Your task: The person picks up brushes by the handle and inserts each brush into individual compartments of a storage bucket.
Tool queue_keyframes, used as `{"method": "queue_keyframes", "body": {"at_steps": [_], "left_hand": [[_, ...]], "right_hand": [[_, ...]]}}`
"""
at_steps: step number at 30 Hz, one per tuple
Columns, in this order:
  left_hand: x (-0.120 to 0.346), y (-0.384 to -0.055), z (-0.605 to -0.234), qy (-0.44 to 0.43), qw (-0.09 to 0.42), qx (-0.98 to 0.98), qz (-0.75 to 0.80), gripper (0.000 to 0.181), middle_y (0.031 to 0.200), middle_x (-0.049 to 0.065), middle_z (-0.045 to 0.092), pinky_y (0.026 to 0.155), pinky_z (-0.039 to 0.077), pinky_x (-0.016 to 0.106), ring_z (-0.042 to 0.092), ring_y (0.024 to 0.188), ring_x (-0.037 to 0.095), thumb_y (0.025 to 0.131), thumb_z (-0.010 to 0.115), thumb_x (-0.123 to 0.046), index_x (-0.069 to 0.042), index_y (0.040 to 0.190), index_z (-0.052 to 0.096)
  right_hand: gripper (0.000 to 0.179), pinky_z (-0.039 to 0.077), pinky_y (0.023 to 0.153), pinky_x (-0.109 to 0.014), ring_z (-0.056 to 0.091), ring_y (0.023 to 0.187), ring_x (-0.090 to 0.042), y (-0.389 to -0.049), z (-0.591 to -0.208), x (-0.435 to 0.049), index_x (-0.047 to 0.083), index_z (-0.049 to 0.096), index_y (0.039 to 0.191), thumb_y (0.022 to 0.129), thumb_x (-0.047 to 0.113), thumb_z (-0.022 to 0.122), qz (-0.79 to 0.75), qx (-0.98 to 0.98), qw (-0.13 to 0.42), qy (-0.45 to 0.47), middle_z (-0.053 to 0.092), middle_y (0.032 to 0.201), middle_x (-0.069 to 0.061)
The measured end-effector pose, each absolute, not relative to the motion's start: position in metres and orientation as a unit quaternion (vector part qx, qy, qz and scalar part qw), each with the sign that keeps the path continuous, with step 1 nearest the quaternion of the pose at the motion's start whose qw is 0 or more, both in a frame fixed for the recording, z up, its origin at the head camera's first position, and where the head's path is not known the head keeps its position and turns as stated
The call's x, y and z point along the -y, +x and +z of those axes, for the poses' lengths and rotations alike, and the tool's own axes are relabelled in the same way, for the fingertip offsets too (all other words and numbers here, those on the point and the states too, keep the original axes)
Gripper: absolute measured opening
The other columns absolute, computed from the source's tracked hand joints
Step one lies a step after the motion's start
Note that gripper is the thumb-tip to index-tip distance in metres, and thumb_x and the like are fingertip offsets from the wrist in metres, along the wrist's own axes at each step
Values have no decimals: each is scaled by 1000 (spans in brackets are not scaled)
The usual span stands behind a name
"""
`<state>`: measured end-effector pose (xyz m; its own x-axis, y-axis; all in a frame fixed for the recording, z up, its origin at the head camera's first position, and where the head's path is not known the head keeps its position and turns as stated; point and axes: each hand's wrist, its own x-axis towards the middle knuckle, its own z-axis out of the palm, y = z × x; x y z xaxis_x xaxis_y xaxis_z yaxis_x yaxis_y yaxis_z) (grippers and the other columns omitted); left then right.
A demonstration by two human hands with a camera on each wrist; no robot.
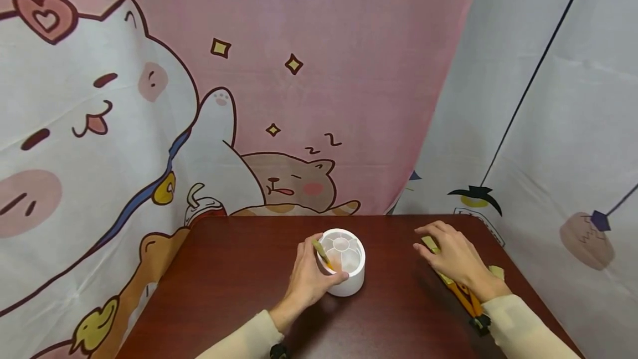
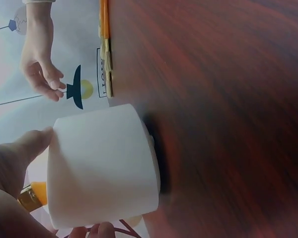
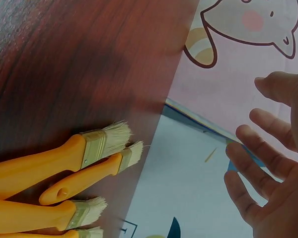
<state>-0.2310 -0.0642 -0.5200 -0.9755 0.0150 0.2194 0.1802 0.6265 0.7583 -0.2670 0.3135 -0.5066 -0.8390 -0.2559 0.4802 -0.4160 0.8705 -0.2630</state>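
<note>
My left hand (image 1: 306, 278) grips a white round holder (image 1: 349, 287), thumb on its near side and fingers around its far left. Inside, the holder is split into several compartments. One paintbrush (image 1: 320, 249) leans in a left compartment, bristles up; its orange handle and metal ferrule (image 2: 30, 198) show beside the hand in the left wrist view. Over on the right, my right hand (image 1: 451, 254) hovers with loosely spread fingers and holds nothing. Beneath it lie several flat paintbrushes (image 3: 39, 166) with orange handles and pale bristles, partly hidden by the hand and forearm in the head view.
The dark red-brown wooden table (image 1: 234, 287) ends at a cartoon-printed cloth (image 1: 349, 71) behind it. The brushes lie near the table's right edge, side by side, with their bristles toward the back. Dark bands (image 1: 280, 351) circle the wrists.
</note>
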Motion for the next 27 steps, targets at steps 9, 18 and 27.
{"method": "queue_keyframes", "body": {"at_steps": [9,18,27], "left_hand": [[77,-240,-516,-120,77,888,-438,110,140,9,58,109,50,52,62,127,28,66,103,-38,-18,157,45],[88,-253,-514,-185,42,875,-445,109,146,15,58,114,47,55,60,136,32,69,102,-30,-16,161,44],[94,-258,-510,-208,9,869,-449,108,148,17,58,117,44,59,59,138,34,71,101,-25,-20,162,44]], "right_hand": [[38,59,77,-52,68,106,-31,-267,-508,-328,25,74,128,99,50,74,183,950,198,157,70,128,-4],[40,59,83,-60,69,112,-37,-268,-510,-345,19,74,128,98,46,77,183,960,163,134,71,129,-9],[50,61,72,-49,73,102,-31,-272,-525,-365,14,74,129,98,53,75,182,970,122,105,71,131,-15]]}}
